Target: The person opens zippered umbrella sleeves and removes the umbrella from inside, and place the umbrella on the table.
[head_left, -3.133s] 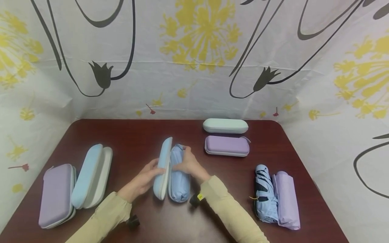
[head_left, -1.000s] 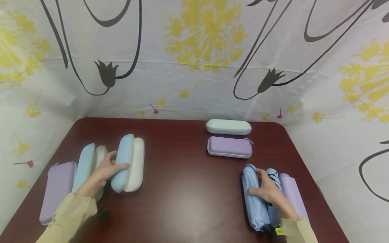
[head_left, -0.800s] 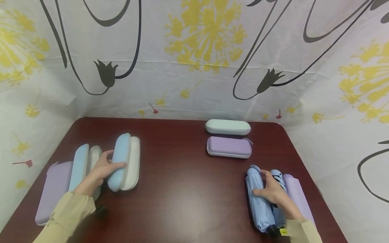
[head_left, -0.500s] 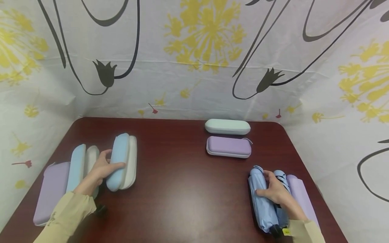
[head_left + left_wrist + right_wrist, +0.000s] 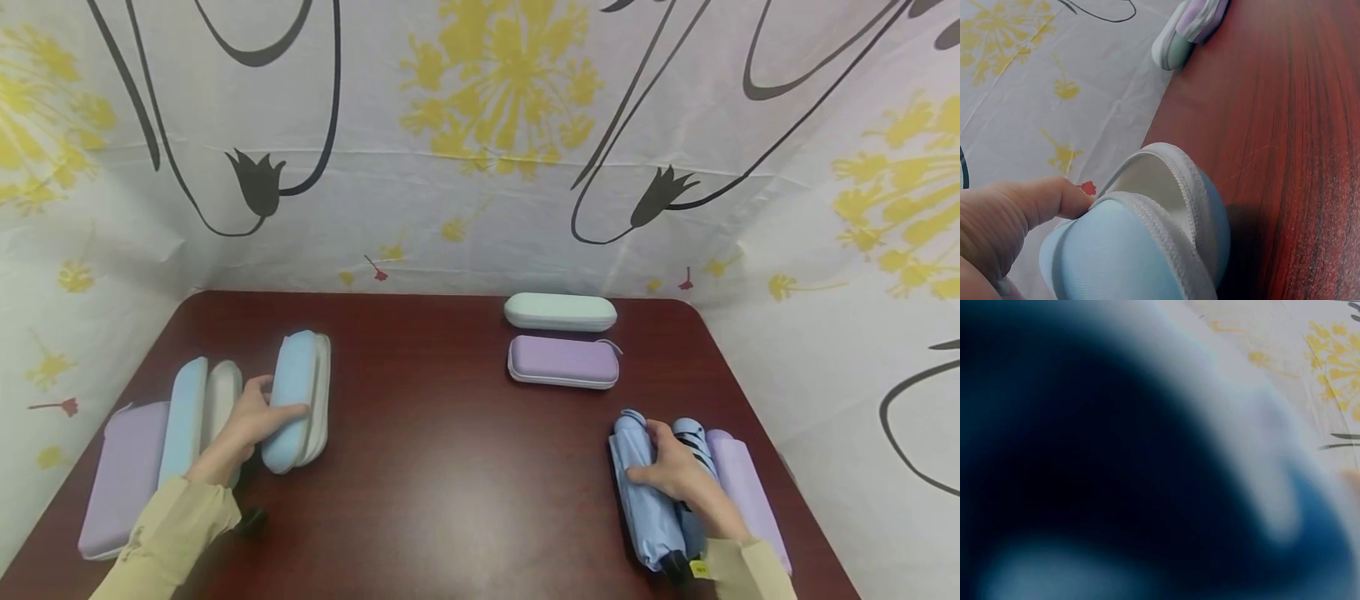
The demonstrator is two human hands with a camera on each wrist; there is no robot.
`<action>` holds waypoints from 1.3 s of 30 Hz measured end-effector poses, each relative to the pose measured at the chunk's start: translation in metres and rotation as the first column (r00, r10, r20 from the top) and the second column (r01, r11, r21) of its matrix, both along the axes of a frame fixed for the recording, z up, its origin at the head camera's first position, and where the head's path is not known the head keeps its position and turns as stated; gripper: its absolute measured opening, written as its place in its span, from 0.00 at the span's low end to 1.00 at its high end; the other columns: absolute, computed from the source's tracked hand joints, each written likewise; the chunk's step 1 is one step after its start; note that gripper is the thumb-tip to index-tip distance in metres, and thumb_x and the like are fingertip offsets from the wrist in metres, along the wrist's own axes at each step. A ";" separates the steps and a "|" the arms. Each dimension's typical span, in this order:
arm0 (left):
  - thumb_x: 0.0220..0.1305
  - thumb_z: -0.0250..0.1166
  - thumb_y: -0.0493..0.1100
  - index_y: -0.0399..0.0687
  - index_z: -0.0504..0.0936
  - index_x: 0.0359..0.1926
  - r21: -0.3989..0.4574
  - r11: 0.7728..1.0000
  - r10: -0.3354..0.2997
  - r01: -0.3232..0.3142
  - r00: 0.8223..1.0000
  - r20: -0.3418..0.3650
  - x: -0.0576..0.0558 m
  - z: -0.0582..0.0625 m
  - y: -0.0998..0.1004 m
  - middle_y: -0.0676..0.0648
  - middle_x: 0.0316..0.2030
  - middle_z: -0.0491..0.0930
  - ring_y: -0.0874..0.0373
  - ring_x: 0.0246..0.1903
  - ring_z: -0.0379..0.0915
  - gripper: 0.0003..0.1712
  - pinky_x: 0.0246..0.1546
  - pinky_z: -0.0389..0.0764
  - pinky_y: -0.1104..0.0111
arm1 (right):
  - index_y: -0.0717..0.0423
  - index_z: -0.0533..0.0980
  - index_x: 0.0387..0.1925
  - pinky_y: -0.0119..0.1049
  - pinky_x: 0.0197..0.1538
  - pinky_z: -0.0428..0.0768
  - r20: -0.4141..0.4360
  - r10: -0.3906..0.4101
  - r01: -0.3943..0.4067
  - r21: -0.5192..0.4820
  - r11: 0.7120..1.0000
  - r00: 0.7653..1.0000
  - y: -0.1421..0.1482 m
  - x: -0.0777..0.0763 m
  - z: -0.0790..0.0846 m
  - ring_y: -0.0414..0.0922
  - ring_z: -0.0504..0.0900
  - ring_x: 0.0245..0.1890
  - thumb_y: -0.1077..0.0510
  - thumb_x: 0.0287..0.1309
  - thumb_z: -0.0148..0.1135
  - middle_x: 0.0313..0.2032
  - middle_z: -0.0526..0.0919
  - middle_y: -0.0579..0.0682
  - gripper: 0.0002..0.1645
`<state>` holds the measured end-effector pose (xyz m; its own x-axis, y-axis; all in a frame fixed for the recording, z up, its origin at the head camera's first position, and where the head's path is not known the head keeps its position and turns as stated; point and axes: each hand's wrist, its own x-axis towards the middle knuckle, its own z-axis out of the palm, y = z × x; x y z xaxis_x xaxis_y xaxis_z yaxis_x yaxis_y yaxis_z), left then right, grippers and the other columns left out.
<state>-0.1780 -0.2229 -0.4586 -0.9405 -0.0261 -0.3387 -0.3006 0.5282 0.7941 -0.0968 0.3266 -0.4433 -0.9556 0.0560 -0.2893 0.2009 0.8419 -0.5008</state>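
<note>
My left hand (image 5: 252, 422) grips a light blue zip glasses case (image 5: 289, 402) at the left of the table. In the left wrist view a gap shows between the two zipped halves of the case (image 5: 1124, 253), with the thumb against it. My right hand (image 5: 677, 468) holds a folded blue umbrella (image 5: 643, 500) at the right of the table. A blue umbrella with dark stripes (image 5: 693, 440) lies against that hand, partly hidden. Beyond it lies a lilac folded umbrella (image 5: 746, 492). Blurred blue fabric (image 5: 1322, 512) fills most of the right wrist view.
Left of my left hand lie another light blue case (image 5: 183, 417), its pale half (image 5: 222, 398) apart from it, and a lilac case (image 5: 126, 479). A mint case (image 5: 561, 312) and a purple case (image 5: 564, 362) lie at the back right of the dark red table (image 5: 435, 467).
From the table's middle, my left hand has carried the blue case left and my right hand the umbrella right. Over the last second, the held case's two halves have drawn closer together.
</note>
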 end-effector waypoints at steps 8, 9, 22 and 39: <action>0.64 0.56 0.51 0.27 0.36 0.69 0.121 0.986 0.120 -0.118 0.993 -0.012 0.004 0.008 0.003 0.23 0.65 0.46 0.33 0.62 0.50 0.50 0.61 0.57 0.47 | 0.76 0.53 0.62 0.60 0.53 0.68 -0.077 0.013 -0.010 0.042 0.999 0.997 -0.001 0.005 -0.002 0.67 0.68 0.53 0.53 0.41 0.73 0.56 0.64 0.76 0.55; 0.64 0.56 0.51 0.27 0.37 0.69 0.124 0.984 0.131 -0.128 0.991 -0.018 0.004 0.009 0.004 0.24 0.65 0.47 0.34 0.63 0.49 0.49 0.61 0.57 0.47 | 0.76 0.54 0.62 0.60 0.53 0.68 -0.091 0.021 -0.017 0.047 0.999 0.996 -0.001 0.006 -0.001 0.67 0.68 0.53 0.53 0.41 0.73 0.56 0.64 0.76 0.54; 0.52 0.64 0.37 0.23 0.61 0.59 -0.172 0.984 -0.059 -0.039 0.846 -0.529 -0.004 0.030 0.052 0.24 0.54 0.62 0.30 0.56 0.53 0.36 0.56 0.54 0.41 | 0.73 0.60 0.60 0.59 0.48 0.71 -0.181 0.139 -0.119 0.116 0.986 0.974 -0.013 0.010 0.004 0.65 0.70 0.50 0.53 0.33 0.77 0.52 0.68 0.73 0.54; 0.59 0.61 0.36 0.42 0.62 0.64 0.469 0.856 -0.175 0.217 0.976 -0.132 -0.056 0.016 0.179 0.30 0.60 0.64 0.42 0.55 0.68 0.32 0.50 0.73 0.48 | 0.74 0.60 0.61 0.59 0.50 0.70 -0.278 0.147 -0.146 0.024 0.989 0.949 -0.015 -0.022 0.022 0.66 0.69 0.52 0.57 0.45 0.72 0.55 0.66 0.73 0.46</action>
